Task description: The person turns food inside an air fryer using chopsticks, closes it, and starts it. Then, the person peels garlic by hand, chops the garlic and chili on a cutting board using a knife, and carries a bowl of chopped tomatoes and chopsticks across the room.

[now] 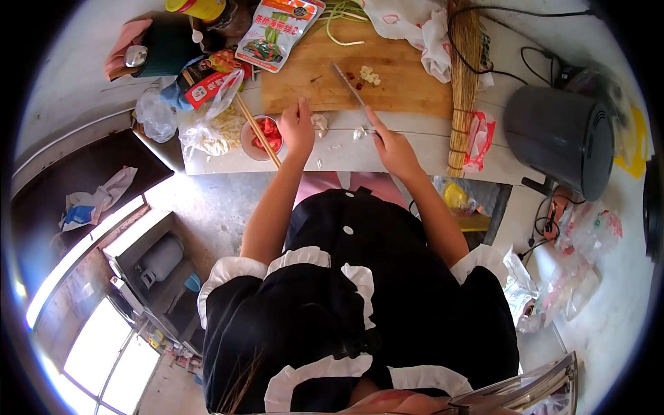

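Note:
My right hand [398,151] grips a knife [351,86], its blade slanting over the wooden cutting board [408,93]. Near the blade lie pale chopped garlic pieces [371,75] and small dark red bits [351,77]. My left hand [297,131] is at the board's front edge with curled fingers; whatever they may hold is hidden. Between the hands a garlic bulb [319,124] rests close to my left hand, and white garlic pieces [360,132] lie nearer the right. Left of my left hand stands a bowl [247,142] of cut red food, chopsticks [257,130] across it.
Bagged pale strips [218,131] and a printed food pouch [278,33] are on the left. A straw broom [462,90] lies along the board's right side, beside a dark grey container [553,138]. A black cable [512,10] crosses the back right.

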